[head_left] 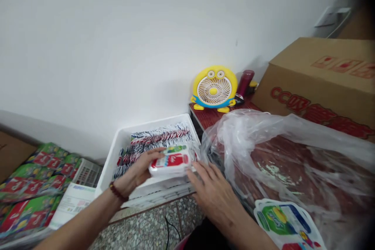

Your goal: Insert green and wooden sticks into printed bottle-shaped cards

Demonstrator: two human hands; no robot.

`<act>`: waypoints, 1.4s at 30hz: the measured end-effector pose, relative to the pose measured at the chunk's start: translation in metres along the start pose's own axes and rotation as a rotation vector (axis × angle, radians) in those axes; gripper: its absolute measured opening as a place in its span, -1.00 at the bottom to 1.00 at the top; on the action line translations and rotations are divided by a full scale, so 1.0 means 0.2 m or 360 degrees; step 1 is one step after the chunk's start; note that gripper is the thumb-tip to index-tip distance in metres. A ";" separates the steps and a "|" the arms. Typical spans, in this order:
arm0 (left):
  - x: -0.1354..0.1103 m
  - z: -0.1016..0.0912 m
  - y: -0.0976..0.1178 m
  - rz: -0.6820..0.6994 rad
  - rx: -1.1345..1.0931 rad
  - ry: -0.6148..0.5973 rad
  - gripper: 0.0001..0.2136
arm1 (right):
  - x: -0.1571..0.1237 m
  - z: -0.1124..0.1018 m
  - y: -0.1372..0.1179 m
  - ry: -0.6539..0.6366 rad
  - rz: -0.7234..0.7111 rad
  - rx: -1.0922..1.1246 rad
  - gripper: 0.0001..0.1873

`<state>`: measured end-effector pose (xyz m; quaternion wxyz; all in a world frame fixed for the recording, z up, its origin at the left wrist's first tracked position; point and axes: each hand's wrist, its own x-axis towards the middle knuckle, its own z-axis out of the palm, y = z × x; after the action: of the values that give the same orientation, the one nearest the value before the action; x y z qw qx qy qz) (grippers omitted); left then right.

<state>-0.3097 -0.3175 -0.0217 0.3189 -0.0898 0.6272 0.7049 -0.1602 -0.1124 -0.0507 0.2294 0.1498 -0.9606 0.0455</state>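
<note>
My left hand (135,175) grips the left end of a small stack of white packets (172,163) with red and green printing, held over the near edge of a white tray (110,160). The tray holds rows of several packets standing on edge, striped red, black and white. My right hand (211,191) lies with fingers stretched out, its fingertips against the right end of the stack. A bead bracelet is on my left wrist.
A large clear plastic bag (281,156) lies on a red-brown table to the right, with a printed packet (285,222) near it. Behind stand a yellow toy fan (214,89) and a cardboard box (319,82). Green and red packets (32,187) lie at left.
</note>
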 end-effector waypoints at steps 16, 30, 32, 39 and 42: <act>0.42 -0.50 -0.25 0.0222 0.2371 0.0725 -0.74 | -0.45 0.05 0.17 -0.0117 0.0228 -0.0019 -0.56; 0.56 -0.24 -0.47 0.0133 0.2842 0.0653 -0.71 | -0.60 0.10 0.19 -0.0093 0.0236 0.0033 -0.58; 0.57 -0.24 -0.46 0.0097 0.2818 0.0627 -0.71 | -0.60 0.11 0.19 -0.0107 0.0221 0.0050 -0.58; 0.57 -0.30 -0.45 0.0190 0.2552 0.0373 -0.52 | -0.64 0.11 0.15 -0.0168 0.0264 0.0175 -0.57; 0.54 -0.35 -0.46 0.0343 0.2368 0.0285 -0.45 | -0.67 0.12 0.14 -0.0167 0.0326 0.0295 -0.56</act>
<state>-0.3611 -0.3461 -0.1683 0.1726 0.1539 0.9663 0.1130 -0.0642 -0.0540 -0.1338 0.1583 0.0738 -0.9733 0.1492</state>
